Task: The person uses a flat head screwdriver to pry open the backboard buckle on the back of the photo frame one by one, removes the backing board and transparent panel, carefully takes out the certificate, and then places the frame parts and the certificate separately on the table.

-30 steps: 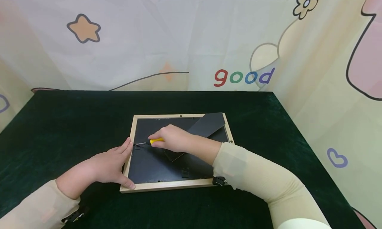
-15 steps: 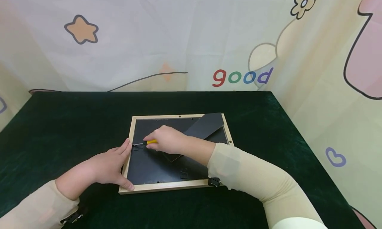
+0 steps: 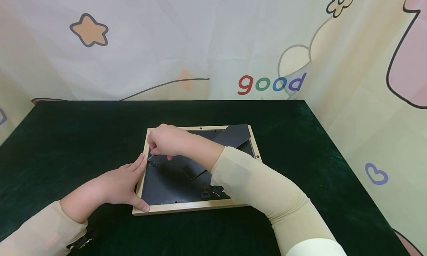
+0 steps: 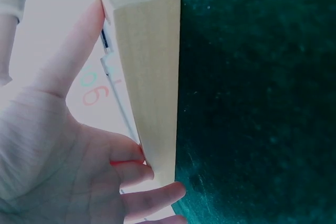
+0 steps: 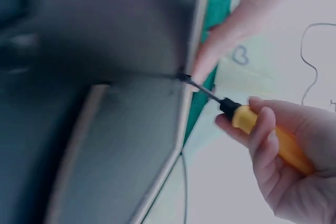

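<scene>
A picture frame (image 3: 186, 207) with pale wooden edges lies face down, its black backing board (image 3: 166, 187) upward. My left hand (image 3: 121, 183) rests along its left edge, thumb at the near corner and fingers extended; the left wrist view shows them against the wooden side (image 4: 147, 87). My right hand (image 3: 170, 140), above the frame's left part, grips a screwdriver by its yellow handle (image 5: 289, 150). In the right wrist view the screwdriver's tip meets a small dark tab (image 5: 184, 77) at the board's edge, close to a left fingertip. Most of the screwdriver is hidden in the head view.
A black stand leg (image 3: 233, 135) lies diagonally across the backing, its upper end over the frame's far right corner. Another small dark fastener (image 3: 205, 193) sits near the front rail. Dark green cloth (image 3: 300, 174) covers the table, and a printed curtain (image 3: 166, 44) hangs behind.
My right hand has moved left and upward, and the screwdriver has gone from lying nearly flat to a steeper tilt at the left edge. My left hand stays in place.
</scene>
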{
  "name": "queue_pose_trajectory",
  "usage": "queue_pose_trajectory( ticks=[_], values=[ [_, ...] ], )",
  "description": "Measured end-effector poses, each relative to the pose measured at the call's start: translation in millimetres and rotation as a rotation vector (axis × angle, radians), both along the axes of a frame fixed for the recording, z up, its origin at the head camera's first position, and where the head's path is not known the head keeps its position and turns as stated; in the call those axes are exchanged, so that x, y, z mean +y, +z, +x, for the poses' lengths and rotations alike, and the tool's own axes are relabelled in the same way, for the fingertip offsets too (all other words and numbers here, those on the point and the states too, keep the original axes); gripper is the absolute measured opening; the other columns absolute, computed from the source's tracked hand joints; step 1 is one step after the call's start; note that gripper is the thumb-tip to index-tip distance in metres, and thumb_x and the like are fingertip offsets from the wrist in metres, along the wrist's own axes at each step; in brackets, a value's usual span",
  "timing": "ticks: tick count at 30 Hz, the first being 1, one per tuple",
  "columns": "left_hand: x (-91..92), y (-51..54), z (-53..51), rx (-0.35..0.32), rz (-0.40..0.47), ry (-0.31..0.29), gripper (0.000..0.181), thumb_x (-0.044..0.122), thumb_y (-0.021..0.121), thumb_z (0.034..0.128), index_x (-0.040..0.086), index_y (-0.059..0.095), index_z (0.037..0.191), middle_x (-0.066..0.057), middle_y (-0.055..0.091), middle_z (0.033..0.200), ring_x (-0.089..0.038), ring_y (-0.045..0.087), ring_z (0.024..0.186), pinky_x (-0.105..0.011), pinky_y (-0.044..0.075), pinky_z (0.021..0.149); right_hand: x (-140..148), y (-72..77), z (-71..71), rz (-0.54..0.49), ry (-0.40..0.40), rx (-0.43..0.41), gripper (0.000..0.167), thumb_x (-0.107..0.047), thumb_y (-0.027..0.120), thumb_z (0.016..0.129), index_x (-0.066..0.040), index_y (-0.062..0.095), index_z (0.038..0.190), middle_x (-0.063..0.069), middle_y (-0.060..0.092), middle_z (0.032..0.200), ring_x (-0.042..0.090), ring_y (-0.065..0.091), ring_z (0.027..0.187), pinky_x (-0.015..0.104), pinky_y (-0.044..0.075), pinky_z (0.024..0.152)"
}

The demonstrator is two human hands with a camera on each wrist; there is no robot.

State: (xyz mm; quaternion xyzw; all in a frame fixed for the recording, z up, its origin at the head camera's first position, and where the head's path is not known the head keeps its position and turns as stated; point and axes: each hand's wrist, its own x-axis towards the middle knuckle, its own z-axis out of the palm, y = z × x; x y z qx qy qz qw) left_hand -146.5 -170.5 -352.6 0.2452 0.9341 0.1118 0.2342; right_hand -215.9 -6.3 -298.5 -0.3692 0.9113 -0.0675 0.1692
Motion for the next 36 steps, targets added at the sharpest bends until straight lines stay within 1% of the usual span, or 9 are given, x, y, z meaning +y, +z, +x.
queue_pose_trajectory(
  ticks=[3,7,11,13,16,20,23,28,36],
  values=[
    [-0.7,-0.2,-1.4,-0.002,0.004,-0.007,0.131,0.068,0.073,0.0555,-0.01,0.016,0.144,-0.03,0.008,0.15,-0.052,0.025,0.129,-0.06,0.035,0.095,-12,6.5,-2.6,0.066,0.014,0.008,0.013,-0.018,0.059,0.092,-0.012,0.07,0.093,-0.004,0.061,0.079,0.007,0.06,0.051,0.015,0.045,0.062],
    [-2.0,-1.3,-3.1,-0.004,0.014,-0.018,0.131,0.068,0.073,0.0562,-0.011,0.016,0.143,-0.03,0.007,0.15,-0.052,0.024,0.129,-0.061,0.033,0.095,-31,13.4,0.6,0.169,0.043,0.075,0.019,-0.023,0.058,0.093,-0.014,0.068,0.106,-0.003,0.065,0.088,0.006,0.061,0.061,0.017,0.047,0.061],
    [-2.9,-2.0,-4.1,-0.008,0.025,-0.023,0.13,0.067,0.073,0.057,-0.011,0.015,0.143,-0.03,0.006,0.15,-0.051,0.023,0.13,-0.061,0.031,0.096,-40,15.4,1.9,0.21,0.055,0.148,0.028,-0.03,0.056,0.094,-0.017,0.065,0.117,-0.005,0.065,0.092,0.006,0.06,0.069,0.018,0.048,0.062],
    [-3.0,-1.8,-4.2,-0.012,0.029,-0.021,0.13,0.067,0.073,0.0572,-0.011,0.014,0.144,-0.03,0.004,0.15,-0.051,0.023,0.13,-0.061,0.031,0.096,-41,14.8,0.5,0.194,0.036,0.157,0.031,-0.034,0.054,0.094,-0.017,0.063,0.118,-0.005,0.065,0.093,0.006,0.061,0.071,0.018,0.049,0.065],
    [-3.1,-1.0,-3.9,-0.014,0.029,-0.018,0.13,0.066,0.073,0.0572,-0.011,0.014,0.143,-0.03,0.004,0.15,-0.051,0.023,0.13,-0.061,0.032,0.096,-40,13.2,-2.5,0.158,0.006,0.161,0.041,-0.042,0.051,0.095,-0.018,0.058,0.126,-0.004,0.065,0.106,0.007,0.064,0.084,0.02,0.05,0.075],
    [-3.3,-0.4,-3.0,-0.012,0.034,-0.015,0.129,0.065,0.074,0.0572,-0.012,0.016,0.143,-0.03,0.005,0.15,-0.052,0.024,0.129,-0.061,0.033,0.094,-39,11.7,-5.7,0.109,0.016,0.207,0.056,-0.052,0.044,0.094,-0.018,0.048,0.138,-0.005,0.055,0.131,0.008,0.052,0.116,0.023,0.044,0.091],
    [-2.9,-1.4,-2.6,-0.008,0.036,-0.009,0.129,0.066,0.074,0.0569,-0.011,0.016,0.143,-0.03,0.005,0.15,-0.052,0.025,0.129,-0.061,0.034,0.093,-40,11.3,-7.6,0.062,0.035,0.237,0.061,-0.057,0.04,0.093,-0.019,0.044,0.14,-0.004,0.046,0.14,0.007,0.042,0.126,0.023,0.037,0.099],
    [-2.9,-2.7,-3.1,-0.004,0.03,-0.004,0.131,0.066,0.074,0.0561,-0.011,0.015,0.144,-0.029,0.005,0.15,-0.051,0.026,0.129,-0.061,0.035,0.094,-43,11.6,-9.1,0.012,0.038,0.238,0.063,-0.06,0.037,0.093,-0.02,0.042,0.141,-0.005,0.04,0.144,0.006,0.036,0.13,0.022,0.032,0.103],
    [-3.9,0.0,-3.4,-0.004,0.041,-0.017,0.131,0.065,0.075,0.0569,-0.012,0.013,0.143,-0.031,0.007,0.149,-0.052,0.026,0.128,-0.06,0.034,0.094,-58,12.9,-6.4,-0.015,0.048,0.191,0.063,-0.062,0.038,0.091,-0.021,0.044,0.14,-0.008,0.047,0.138,0.003,0.043,0.124,0.019,0.036,0.098]
  ],
)
